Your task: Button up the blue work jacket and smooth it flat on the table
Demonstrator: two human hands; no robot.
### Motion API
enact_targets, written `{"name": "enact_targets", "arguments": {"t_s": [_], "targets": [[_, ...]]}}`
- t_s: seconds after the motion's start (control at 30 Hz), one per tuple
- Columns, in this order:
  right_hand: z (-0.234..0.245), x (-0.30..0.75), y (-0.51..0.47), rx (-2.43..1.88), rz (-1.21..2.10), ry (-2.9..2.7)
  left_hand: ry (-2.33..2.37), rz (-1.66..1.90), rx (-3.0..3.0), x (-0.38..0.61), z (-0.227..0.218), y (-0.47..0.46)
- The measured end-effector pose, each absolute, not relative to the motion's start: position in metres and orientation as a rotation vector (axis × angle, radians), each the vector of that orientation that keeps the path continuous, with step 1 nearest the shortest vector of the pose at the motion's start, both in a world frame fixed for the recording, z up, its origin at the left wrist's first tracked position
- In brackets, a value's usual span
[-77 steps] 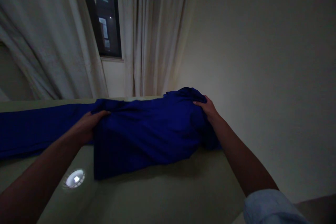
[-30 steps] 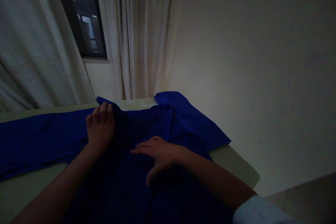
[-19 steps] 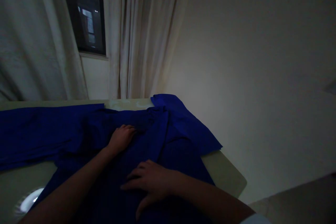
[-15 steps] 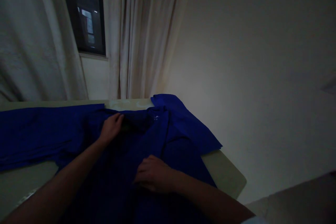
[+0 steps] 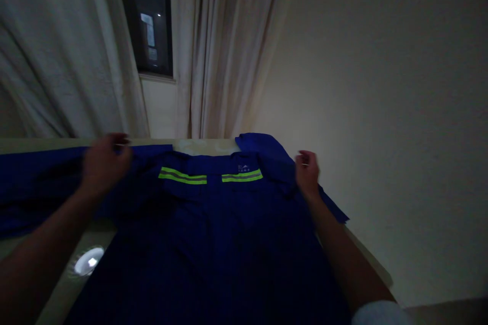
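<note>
L hand point(image 5: 105, 162) and R hand point(image 5: 307, 172) both raised, blurred, fingers loosely curled; grip can't be told, no cloth visibly held. Blue work jacket point(image 5: 198, 233) spread below and between 2 hands, reflective strips point(image 5: 182, 175) left of R hand. Risk: jacket flap point(image 5: 335, 213) right of R hand overhangs table edge point(image 5: 368, 256); a drag could slide it off. Dim light may hide creases.

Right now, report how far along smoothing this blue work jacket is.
Done: the blue work jacket lies spread face-up on the table, reflective stripes showing. In hand: the left hand and right hand are at its shoulders. Left, it seems: the rumpled sleeve.
</note>
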State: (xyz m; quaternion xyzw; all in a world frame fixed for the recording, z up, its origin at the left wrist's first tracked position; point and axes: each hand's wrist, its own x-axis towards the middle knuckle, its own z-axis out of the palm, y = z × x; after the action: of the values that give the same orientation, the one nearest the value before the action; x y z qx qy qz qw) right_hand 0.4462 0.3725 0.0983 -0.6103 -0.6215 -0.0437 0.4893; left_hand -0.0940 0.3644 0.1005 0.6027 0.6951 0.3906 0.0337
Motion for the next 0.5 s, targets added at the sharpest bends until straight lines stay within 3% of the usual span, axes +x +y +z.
{"name": "enact_targets", "arguments": {"t_s": [0.13, 0.23, 0.37, 0.5], "targets": [[0.052, 0.330, 0.417, -1.483, 0.103, -2.201, 2.019, 0.654, 2.214, -0.011, 0.049, 0.392], [0.030, 0.289, 0.442, -1.679, 0.081, -2.488, 2.002, 0.547, 2.248, 0.016, 0.021, 0.404], [0.038, 0.281, 0.468, -1.734, 0.080, -2.416, 1.973, 0.655, 2.149, 0.011, 0.024, 0.435], [0.066, 0.272, 0.484, -1.726, -0.036, -2.111, 1.863, 1.020, 2.049, 0.007, 0.042, 0.476]]}}
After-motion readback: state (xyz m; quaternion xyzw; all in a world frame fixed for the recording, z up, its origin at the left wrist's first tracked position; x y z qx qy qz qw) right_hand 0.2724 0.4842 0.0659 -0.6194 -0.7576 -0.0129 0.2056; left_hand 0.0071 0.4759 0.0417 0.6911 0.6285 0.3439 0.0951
